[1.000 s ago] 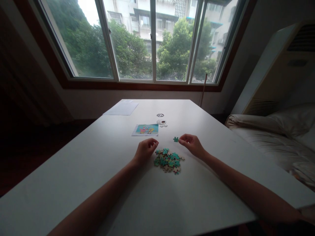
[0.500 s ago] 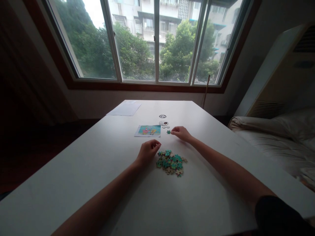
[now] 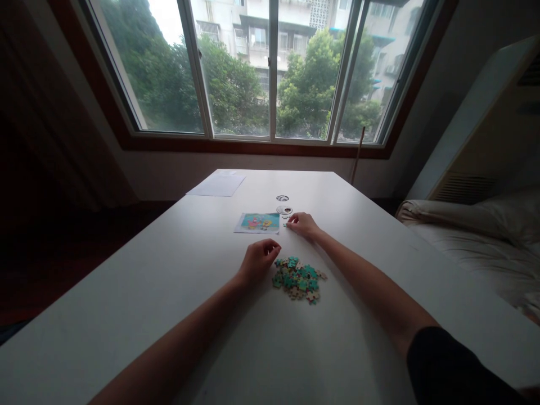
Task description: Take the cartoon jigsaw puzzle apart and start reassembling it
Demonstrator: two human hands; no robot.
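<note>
Your right hand (image 3: 301, 223): fingers pinch a puzzle piece (image 3: 286, 225), long axis unclear. Your left hand (image 3: 258, 259): fingers curl, grip unclear, beside puzzle pile (image 3: 300, 281). Picture sheet (image 3: 258, 223): lengthwise left-to-right.

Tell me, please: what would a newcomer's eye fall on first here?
First comes the heap of jigsaw puzzle pieces on the white table, just beside the left hand. Next is the colourful cartoon picture, lying beyond that hand. Behind the table, a wide window with green trees outside also stands out.
</note>
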